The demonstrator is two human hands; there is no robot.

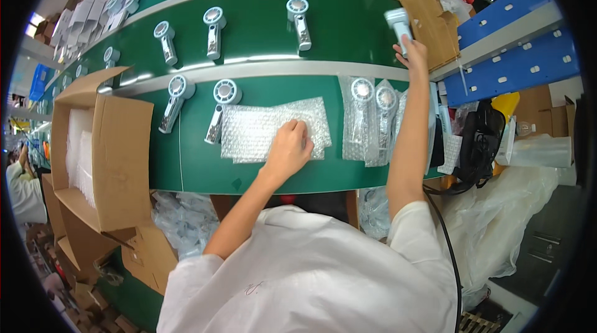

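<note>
Handheld fan (401, 26) at one o'clock

Right hand (413, 54) grasps its handle; left hand (290, 148) rests curled on bubble-wrap sheets (249, 133), whether gripping I cannot tell. Handheld fan could knock the cardboard (429, 19) beside it, if swung carelessly.

Logged pale blue on handheld fans (227, 92), deep green on near tabletop (202, 174) and far belt (255, 31), silvery dimple pattern on bubble-wrap sheets (252, 131), plain brown on left carton (124, 162), white-slotted blue on right rack panel (513, 62), and white on near shirt (336, 271).
</note>
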